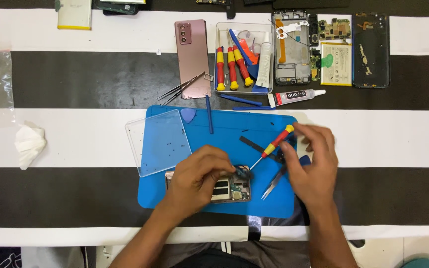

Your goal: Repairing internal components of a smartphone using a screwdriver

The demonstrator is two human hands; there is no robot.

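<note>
Left hand (199, 176) steadies one opened phone (232, 188); right hand (311, 159) holds one screwdriver (274, 145).

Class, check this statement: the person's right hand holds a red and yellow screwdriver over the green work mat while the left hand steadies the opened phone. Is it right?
Not quite. The head view shows the work mat is blue, not green. The rest stands: the right hand holds the red and yellow screwdriver, and the left hand steadies the opened phone.
</note>
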